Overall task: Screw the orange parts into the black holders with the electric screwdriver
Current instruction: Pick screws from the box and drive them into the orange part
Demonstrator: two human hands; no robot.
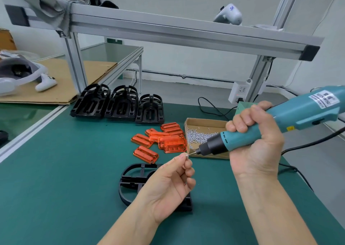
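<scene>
My right hand (pixel 255 140) grips the teal electric screwdriver (pixel 276 125), whose bit points left and down. My left hand (pixel 171 183) pinches a small silver screw (pixel 186 156) at its fingertips, right at the bit's tip. Under my left hand a black holder (pixel 134 181) lies flat on the green mat, partly hidden by my palm and wrist. Several orange parts (pixel 162 140) lie in a loose pile behind it. A cardboard box (pixel 205 125) of several screws sits to the right of the pile.
Three stacks of black holders (pixel 117 103) stand at the back of the mat. An aluminium frame (pixel 168 28) spans overhead. The screwdriver's cable (pixel 302 145) trails off to the right. A power strip (pixel 240 93) hangs on the frame post. Cardboard and a headset lie on the left table.
</scene>
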